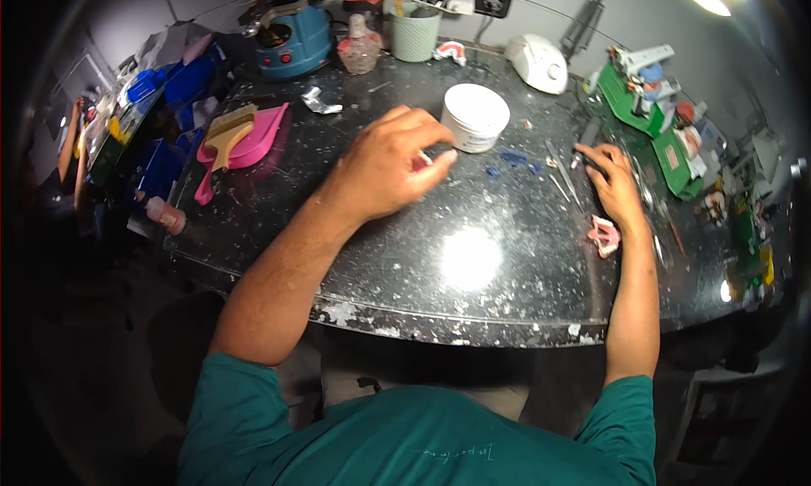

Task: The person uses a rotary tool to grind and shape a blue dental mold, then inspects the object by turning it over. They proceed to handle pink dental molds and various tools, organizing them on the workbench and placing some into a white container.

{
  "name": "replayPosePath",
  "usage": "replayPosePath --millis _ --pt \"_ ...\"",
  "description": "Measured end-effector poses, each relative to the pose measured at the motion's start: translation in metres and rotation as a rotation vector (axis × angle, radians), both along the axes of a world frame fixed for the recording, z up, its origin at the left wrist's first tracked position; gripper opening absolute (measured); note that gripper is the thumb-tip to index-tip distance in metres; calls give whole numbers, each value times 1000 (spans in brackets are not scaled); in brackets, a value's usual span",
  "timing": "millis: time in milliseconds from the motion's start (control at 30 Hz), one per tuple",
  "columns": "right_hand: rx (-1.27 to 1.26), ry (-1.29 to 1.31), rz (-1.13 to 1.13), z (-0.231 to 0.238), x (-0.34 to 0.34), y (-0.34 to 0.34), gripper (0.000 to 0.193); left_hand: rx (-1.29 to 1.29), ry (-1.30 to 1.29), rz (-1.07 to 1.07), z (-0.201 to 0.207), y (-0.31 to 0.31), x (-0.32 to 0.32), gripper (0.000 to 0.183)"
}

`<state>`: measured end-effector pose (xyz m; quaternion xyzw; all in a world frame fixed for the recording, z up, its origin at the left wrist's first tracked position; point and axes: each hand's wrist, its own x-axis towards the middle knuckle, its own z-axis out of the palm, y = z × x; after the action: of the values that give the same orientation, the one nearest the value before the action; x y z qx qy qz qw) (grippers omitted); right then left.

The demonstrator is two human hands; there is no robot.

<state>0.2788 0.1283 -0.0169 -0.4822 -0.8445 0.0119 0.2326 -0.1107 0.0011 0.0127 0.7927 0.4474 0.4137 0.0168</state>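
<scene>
My left hand (390,161) hovers over the left middle of the dark speckled bench, thumb and bent fingers apart. Its index fingertip is close beside a white round tub (481,140); whether they touch I cannot tell. A small pale spot shows by the curled fingers, too small to name. My right hand (615,186) is at the right, its index finger stretched to a dark grey pen-shaped handpiece (590,132) with a silvery tip. Nearest its wrist lies a pink denture-like piece (603,236). Blue scraps (514,157) and slim metal tools (561,172) lie between the hands.
A pink dustpan (263,140) with a brush (226,138) lies at the left. Along the back stand a blue machine (295,47), a glass bottle (360,47), a pale green cup (415,35) and a white rounded device (538,64). Green trays (629,102) hold parts at the right.
</scene>
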Motion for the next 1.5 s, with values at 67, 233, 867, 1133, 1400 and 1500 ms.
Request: replayPosePath --millis 67,233,867,1133,1400,1500 --pt "28 26 -19 -2 3 -1 36 -76 -21 -18 5 -4 5 15" --pt "77 18 72 -16 14 15 26 -175 -56 -68 -2 0 13 15" --pt "386 773 256 126 -20 -22 19 -50 -291 -99 0 28 157 65" --pt "30 988 647 142 -74 -101 25 -276 -970 -491 -1 25 187 33" --pt "-971 969 1007 69 -98 -123 40 -1341 -998 -1095 -17 -32 123 33" --pt "-1157 1172 1108 31 -104 -124 41 -1468 -1068 -1157 -27 -31 113 36"
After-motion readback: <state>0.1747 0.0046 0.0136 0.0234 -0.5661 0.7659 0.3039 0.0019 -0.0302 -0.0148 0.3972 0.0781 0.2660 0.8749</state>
